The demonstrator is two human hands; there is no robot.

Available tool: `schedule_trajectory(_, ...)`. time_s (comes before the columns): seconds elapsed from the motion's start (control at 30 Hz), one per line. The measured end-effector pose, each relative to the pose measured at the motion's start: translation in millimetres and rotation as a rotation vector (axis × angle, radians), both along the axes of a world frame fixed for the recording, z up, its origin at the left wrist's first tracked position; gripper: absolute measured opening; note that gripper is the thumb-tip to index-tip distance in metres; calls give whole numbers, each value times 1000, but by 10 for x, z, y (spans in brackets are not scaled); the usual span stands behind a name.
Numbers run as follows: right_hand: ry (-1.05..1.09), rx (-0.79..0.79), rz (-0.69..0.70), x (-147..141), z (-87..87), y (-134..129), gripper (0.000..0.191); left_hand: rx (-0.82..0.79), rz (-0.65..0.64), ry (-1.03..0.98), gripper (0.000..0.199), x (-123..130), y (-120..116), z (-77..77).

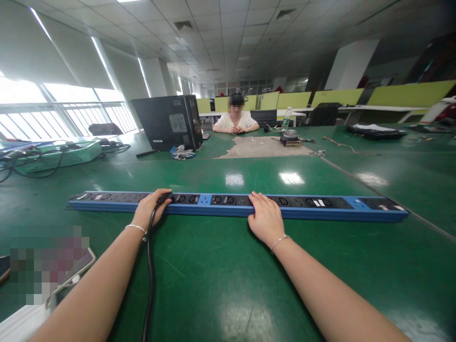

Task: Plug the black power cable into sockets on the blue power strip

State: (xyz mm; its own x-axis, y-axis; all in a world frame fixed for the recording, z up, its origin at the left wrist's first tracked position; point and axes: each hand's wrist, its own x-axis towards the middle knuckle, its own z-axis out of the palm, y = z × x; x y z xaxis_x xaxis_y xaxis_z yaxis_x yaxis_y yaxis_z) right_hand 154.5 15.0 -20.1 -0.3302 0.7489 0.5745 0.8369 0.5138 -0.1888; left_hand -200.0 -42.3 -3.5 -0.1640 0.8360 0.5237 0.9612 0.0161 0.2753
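A long blue power strip (pixel 235 209) with black and blue socket sections lies across the green table, roughly level from left to right. My left hand (pixel 151 206) is closed around the black plug (pixel 165 197) of a power cord, held at the strip's sockets left of the middle. Whether the plug sits fully in a socket is hidden by my fingers. From it the black cord (pixel 150 266) runs down toward me. Right of the middle, my right hand (pixel 266 216) grips the strip, fingers over its top and thumb at the near side.
A black computer case (pixel 167 122) stands at the back left, gloves (pixel 182 152) beside it. Far left is a green basket (pixel 60 156) with cables. Across the table (pixel 199 285) sits a person (pixel 235 118). A small device (pixel 290 137) and a bottle (pixel 286 118) stand behind the strip.
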Motion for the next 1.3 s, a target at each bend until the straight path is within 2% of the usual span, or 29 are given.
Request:
schedule_trajectory(0.1, -8, 2, -3, -2, 1, -2, 50, -37, 36, 50, 40, -4, -6, 18)
schedule_trajectory(0.23, -12, -3, -9, -6, 8, -9, 50, 0, 95, 21, 39, 43, -21, 11)
schedule_trajectory(0.4, -9, -6, -4, -5, 1, -3, 52, 33, 24, 27, 41, 57, -21, -24)
schedule_trajectory(0.57, -4, 1, -3, -2, -11, 3, 52, 59, -7, -65, 37, 37, 0, -47)
schedule_trajectory(0.63, -3, 0, -7, -2, -10, -1, 51, 149, 21, -134, 34, 67, -15, 3)
schedule_trajectory(0.73, -1, -5, -10, -5, -5, -7, 50, 417, 168, -262, 35, 188, -50, 136)
schedule_trajectory(0.77, 1, -7, -9, -6, -3, -8, 50, 443, 172, -277, 35, 253, -55, 176)
schedule_trajectory(0.8, 5, -9, -8, -7, -1, -8, 50, 423, 147, -285, 35, 330, -52, 206)
schedule_trajectory(0.9, 14, -12, -5, -10, 1, -7, 50, 224, -8, -271, 33, 612, 18, 217)
schedule_trajectory(0.97, 15, -9, -5, -10, 1, -7, 50, 146, -126, -250, 31, 804, 103, 172)
schedule_trajectory(1.07, 18, -3, -6, -11, -1, -8, 50, 89, -221, -205, 31, 1013, 222, 89)
schedule_trajectory(1.13, 23, -1, -9, -14, -1, -10, 50, 86, -218, -154, 31, 1078, 263, 46)
schedule_trajectory(1.3, 21, -3, -15, -25, 1, -13, 50, 84, -102, -77, 28, 1096, 238, 18)
